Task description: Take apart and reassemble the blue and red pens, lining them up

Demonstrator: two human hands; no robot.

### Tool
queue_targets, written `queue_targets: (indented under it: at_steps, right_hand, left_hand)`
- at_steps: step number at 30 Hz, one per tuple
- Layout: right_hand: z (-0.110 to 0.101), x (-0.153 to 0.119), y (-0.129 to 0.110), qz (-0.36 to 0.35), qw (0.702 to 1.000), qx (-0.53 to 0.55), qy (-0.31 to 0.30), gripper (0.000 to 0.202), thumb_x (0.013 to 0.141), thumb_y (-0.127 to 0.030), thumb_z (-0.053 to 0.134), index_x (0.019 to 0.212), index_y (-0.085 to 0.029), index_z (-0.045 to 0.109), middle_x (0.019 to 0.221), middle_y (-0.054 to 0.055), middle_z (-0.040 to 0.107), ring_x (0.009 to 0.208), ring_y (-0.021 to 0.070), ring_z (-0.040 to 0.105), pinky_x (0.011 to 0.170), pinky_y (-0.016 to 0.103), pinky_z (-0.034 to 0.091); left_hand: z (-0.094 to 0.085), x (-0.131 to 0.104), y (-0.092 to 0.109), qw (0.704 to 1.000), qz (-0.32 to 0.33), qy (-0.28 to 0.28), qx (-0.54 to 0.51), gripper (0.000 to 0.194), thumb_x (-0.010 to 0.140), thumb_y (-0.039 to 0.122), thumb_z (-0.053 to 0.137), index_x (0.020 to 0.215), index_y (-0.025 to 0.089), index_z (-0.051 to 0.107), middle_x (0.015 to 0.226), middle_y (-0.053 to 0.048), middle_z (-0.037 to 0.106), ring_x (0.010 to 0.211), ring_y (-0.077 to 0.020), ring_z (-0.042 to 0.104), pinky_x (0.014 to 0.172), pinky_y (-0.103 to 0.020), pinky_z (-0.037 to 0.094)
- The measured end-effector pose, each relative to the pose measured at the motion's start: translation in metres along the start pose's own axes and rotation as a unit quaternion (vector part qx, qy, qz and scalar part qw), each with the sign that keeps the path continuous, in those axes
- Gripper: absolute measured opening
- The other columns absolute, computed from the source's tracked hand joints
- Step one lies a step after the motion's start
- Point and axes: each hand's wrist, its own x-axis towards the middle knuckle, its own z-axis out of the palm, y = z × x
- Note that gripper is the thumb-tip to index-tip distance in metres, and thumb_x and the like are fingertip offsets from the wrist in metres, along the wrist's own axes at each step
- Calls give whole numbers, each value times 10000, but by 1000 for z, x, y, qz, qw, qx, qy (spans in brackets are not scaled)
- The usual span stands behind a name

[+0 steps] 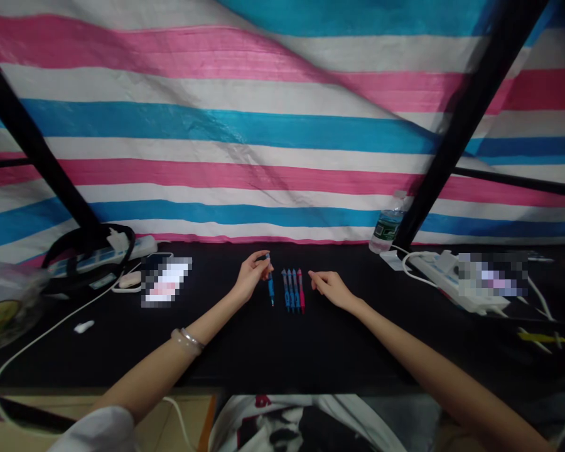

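Observation:
My left hand [254, 274] has its fingers closed on a blue pen [271, 290], which points tip down toward me over the black table. Just to the right of that pen, several blue pens [290, 292] lie side by side, lined up lengthwise. A pink-red pen [301, 292] forms the right end of this row. My right hand [330, 287] rests right of the row with its fingers curled together, apart from the pens. Whether anything small is between those fingers cannot be made out.
On the black table [245, 351], a blurred phone [169, 282], white earbud [84, 326], power strip and cable lie left. A water bottle [387, 227] and another power strip [456, 282] stand right. Black frame bars rise before a striped sheet [245, 125].

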Motion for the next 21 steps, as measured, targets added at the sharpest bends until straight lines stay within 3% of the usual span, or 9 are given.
queue_targets:
  at_steps: [5, 13, 21]
  right_hand:
    - [-1, 0, -3, -5, 1000, -6, -3, 507, 885, -500, 325, 570, -175, 553, 470, -17, 469, 481, 114, 459, 515, 226, 318]
    - [-2, 0, -3, -1, 1000, -19, -10, 498, 877, -509, 334, 587, -174, 561, 488, -12, 497, 484, 114, 473, 513, 227, 318]
    - [-2, 0, -2, 10, 999, -32, -14, 511, 885, -509, 320, 603, -172, 581, 496, -6, 515, 486, 117, 485, 509, 226, 319]
  left_hand:
    - [0, 0, -1, 999, -23, -23, 30, 521, 737, 304, 610, 1197, 115, 456, 662, -9, 602, 438, -59, 448, 406, -182, 293]
    - [-1, 4, -6, 992, -100, -21, 79, 516, 734, 163, 508, 1232, 145, 372, 690, 11, 577, 363, -48, 455, 340, -174, 198]
    - [-3, 2, -10, 982, -63, -21, 178, 648, 702, 258, 650, 1233, 110, 309, 650, 41, 585, 358, -29, 385, 389, -177, 268]
